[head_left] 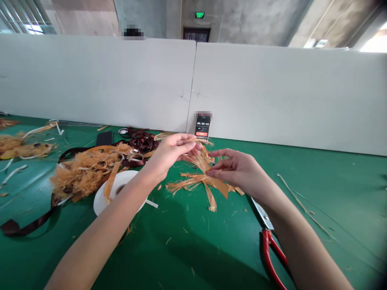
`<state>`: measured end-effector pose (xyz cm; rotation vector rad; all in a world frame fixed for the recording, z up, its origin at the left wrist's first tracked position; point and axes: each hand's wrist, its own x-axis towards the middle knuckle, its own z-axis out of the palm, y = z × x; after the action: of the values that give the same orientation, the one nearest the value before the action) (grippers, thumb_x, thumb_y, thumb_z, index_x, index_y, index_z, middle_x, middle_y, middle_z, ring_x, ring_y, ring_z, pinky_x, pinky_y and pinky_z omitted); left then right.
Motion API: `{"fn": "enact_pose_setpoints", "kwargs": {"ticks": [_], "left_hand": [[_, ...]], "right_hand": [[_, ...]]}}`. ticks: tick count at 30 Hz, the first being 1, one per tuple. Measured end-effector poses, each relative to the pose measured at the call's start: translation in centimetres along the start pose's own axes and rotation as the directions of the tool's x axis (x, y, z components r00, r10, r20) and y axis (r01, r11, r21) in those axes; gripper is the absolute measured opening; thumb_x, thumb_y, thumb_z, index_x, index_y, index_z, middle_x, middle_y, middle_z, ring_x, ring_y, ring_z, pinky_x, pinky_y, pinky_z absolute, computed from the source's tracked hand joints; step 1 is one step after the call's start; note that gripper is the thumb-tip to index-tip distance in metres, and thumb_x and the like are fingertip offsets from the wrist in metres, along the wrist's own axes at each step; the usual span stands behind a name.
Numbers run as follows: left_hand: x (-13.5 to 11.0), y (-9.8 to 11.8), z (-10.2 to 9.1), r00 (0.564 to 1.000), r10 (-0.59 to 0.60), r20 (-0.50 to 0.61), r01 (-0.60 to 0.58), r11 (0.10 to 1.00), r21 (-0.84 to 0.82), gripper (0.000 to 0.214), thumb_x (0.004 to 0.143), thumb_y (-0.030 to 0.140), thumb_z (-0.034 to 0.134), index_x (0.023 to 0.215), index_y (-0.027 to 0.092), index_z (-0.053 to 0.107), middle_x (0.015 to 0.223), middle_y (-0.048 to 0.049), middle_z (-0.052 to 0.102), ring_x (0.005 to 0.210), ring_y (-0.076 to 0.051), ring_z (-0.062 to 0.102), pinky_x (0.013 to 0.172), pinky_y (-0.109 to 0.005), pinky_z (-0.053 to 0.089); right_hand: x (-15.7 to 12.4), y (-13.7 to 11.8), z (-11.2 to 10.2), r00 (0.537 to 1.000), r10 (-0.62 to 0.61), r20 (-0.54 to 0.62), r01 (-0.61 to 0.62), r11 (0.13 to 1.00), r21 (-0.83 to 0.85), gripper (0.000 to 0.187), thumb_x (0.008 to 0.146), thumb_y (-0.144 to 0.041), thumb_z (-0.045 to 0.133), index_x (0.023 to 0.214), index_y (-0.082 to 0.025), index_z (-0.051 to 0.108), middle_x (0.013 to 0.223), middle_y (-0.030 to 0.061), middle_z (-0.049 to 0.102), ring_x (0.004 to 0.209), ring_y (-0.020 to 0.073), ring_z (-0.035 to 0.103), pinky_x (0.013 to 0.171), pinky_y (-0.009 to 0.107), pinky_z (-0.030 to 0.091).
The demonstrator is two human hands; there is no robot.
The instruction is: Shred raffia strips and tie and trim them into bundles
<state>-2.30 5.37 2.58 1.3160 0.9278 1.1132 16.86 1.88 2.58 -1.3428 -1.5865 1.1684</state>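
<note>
My left hand and my right hand meet above the green table, each pinching one end of an orange ribbon strip with frayed threads. My left fingers are closed on its upper, frayed end. My right thumb and fingers are pressed on its lower part, whose flat end hangs below them. More frayed orange strips lie on the table just under my hands. Red-handled scissors lie partly under my right forearm.
A white ribbon spool sits left of my left arm, beside a heap of orange threads and dark red ribbon. A phone showing a timer leans on the white partition. A black phone lies at the back.
</note>
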Motion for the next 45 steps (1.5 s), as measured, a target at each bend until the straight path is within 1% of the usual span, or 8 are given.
{"fn": "enact_pose_setpoints", "kwargs": {"ticks": [8, 14, 20, 24, 27, 29, 31, 45], "left_hand": [[1.6, -0.3, -1.7, 0.944, 0.049, -0.327, -0.009, 0.992, 0.125, 0.04, 0.082, 0.025, 0.064, 0.118, 0.013, 0.052, 0.112, -0.013, 0.065, 0.087, -0.02, 0.067, 0.077, -0.033, 0.052], [2.7, -1.1, -3.2, 0.665, 0.491, -0.562, -0.089, 0.8, 0.594, 0.076, 0.055, 0.008, 0.078, 0.122, 0.019, 0.045, 0.132, -0.0132, 0.046, 0.126, -0.034, 0.043, 0.108, -0.051, 0.029], [2.2, 0.2, -3.2, 0.558, 0.438, -0.705, -0.406, 0.885, 0.228, 0.031, 0.064, 0.011, 0.059, 0.094, 0.018, 0.056, 0.108, -0.0048, 0.061, 0.107, -0.02, 0.055, 0.095, -0.037, 0.04], [0.5, 1.2, -2.2, 0.398, 0.659, -0.638, -0.531, 0.733, 0.426, 0.022, 0.072, 0.009, 0.054, 0.089, 0.023, 0.056, 0.097, 0.0045, 0.064, 0.093, -0.013, 0.058, 0.078, -0.028, 0.042], [-1.2, 2.0, -0.9, 0.637, 0.652, -0.41, -0.483, 0.753, 0.447, 0.013, 0.083, 0.017, 0.051, 0.087, 0.023, 0.062, 0.066, 0.0046, 0.061, 0.058, -0.01, 0.056, 0.057, -0.026, 0.041], [-1.8, 2.0, 0.0, 0.888, 0.426, -0.174, -0.309, 0.833, 0.459, 0.017, 0.088, 0.031, 0.053, 0.092, 0.021, 0.066, 0.062, 0.0016, 0.064, 0.052, -0.011, 0.057, 0.053, -0.026, 0.043], [-1.9, 1.6, 0.8, 0.984, 0.178, 0.02, -0.166, 0.863, 0.477, 0.036, 0.086, 0.043, 0.058, 0.114, 0.022, 0.063, 0.08, -0.0027, 0.072, 0.067, -0.016, 0.067, 0.061, -0.027, 0.049], [-1.4, 0.9, 1.4, 0.983, 0.175, -0.054, -0.162, 0.968, 0.189, 0.025, 0.073, 0.017, 0.073, 0.096, 0.017, 0.065, 0.12, -0.0047, 0.066, 0.093, -0.014, 0.066, 0.083, -0.025, 0.054]], "right_hand": [[0.1, -0.2, -0.5, 0.997, 0.071, -0.001, -0.071, 0.997, -0.033, 0.044, 0.065, -0.025, 0.077, 0.105, -0.015, 0.06, 0.072, 0.0036, 0.072, 0.057, 0.0117, 0.062, 0.044, 0.021, 0.039], [-0.4, -0.8, -0.7, 0.994, 0.112, 0.02, -0.111, 0.993, -0.029, 0.043, 0.067, -0.023, 0.077, 0.105, -0.015, 0.06, 0.072, 0.0022, 0.07, 0.056, 0.0099, 0.059, 0.044, 0.021, 0.039], [-0.3, -0.4, -0.9, 0.994, 0.079, 0.077, -0.079, 0.997, -0.004, 0.036, 0.07, -0.024, 0.074, 0.102, -0.015, 0.06, 0.072, 0.0019, 0.069, 0.056, 0.0093, 0.059, 0.045, 0.021, 0.039], [-0.3, -0.5, -0.7, 0.998, 0.049, 0.05, -0.052, 0.997, 0.052, 0.035, 0.071, -0.026, 0.074, 0.101, -0.015, 0.062, 0.061, -0.0024, 0.064, 0.047, 0.0069, 0.05, 0.045, 0.022, 0.039], [-0.4, -0.6, -0.6, 0.997, -0.02, -0.068, 0.028, 0.992, 0.123, 0.036, 0.069, -0.026, 0.077, 0.1, -0.013, 0.064, 0.056, -0.0051, 0.062, 0.044, 0.0041, 0.045, 0.045, 0.021, 0.039], [-0.4, -0.6, -0.5, 0.99, -0.059, -0.129, 0.082, 0.981, 0.176, 0.036, 0.069, -0.026, 0.077, 0.1, -0.013, 0.064, 0.065, -0.0022, 0.067, 0.045, 0.0031, 0.046, 0.046, 0.02, 0.041], [-0.5, -0.7, -0.4, 0.985, -0.082, -0.151, 0.114, 0.971, 0.212, 0.036, 0.07, -0.025, 0.077, 0.101, -0.012, 0.064, 0.073, 0.0011, 0.072, 0.047, 0.0033, 0.05, 0.047, 0.02, 0.043], [-0.3, -0.2, 0.3, 0.985, -0.101, -0.142, 0.069, 0.974, -0.217, 0.049, 0.079, -0.047, 0.066, 0.115, -0.013, 0.064, 0.059, 0.0005, 0.067, 0.044, 0.007, 0.042, 0.043, 0.023, 0.03]]}}
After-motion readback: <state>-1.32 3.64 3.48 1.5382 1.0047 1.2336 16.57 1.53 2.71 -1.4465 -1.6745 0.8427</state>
